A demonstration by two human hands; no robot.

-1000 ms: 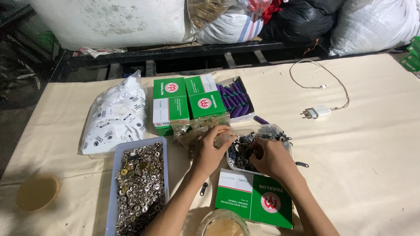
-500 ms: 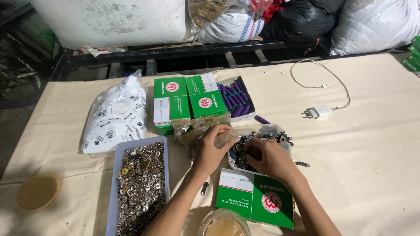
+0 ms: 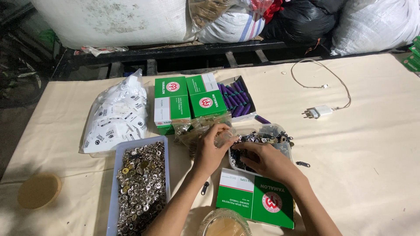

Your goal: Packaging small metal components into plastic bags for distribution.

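My left hand (image 3: pixel 212 148) grips the edge of a small clear plastic bag (image 3: pixel 192 133) that holds metal pieces. It lies just left of a clear plastic container (image 3: pixel 280 131) full of dark metal zipper sliders. My right hand (image 3: pixel 267 159) reaches into that container, fingers curled among the sliders; whether it pinches one is hidden. A flat green and white box (image 3: pixel 256 199) lies under my right forearm.
A blue tray (image 3: pixel 140 185) of silver snap buttons sits at left, a bag of white labels (image 3: pixel 116 116) behind it. Green boxes (image 3: pixel 173 102), an open box of purple thread spools (image 3: pixel 236 96), a white charger with cable (image 3: pixel 319 111), a round wooden lid (image 3: pixel 38 190) and a glass jar (image 3: pixel 223 225) lie around.
Both hands stay at the bag and the container; the fingers shift slightly, the right hand working a little deeper among the sliders.
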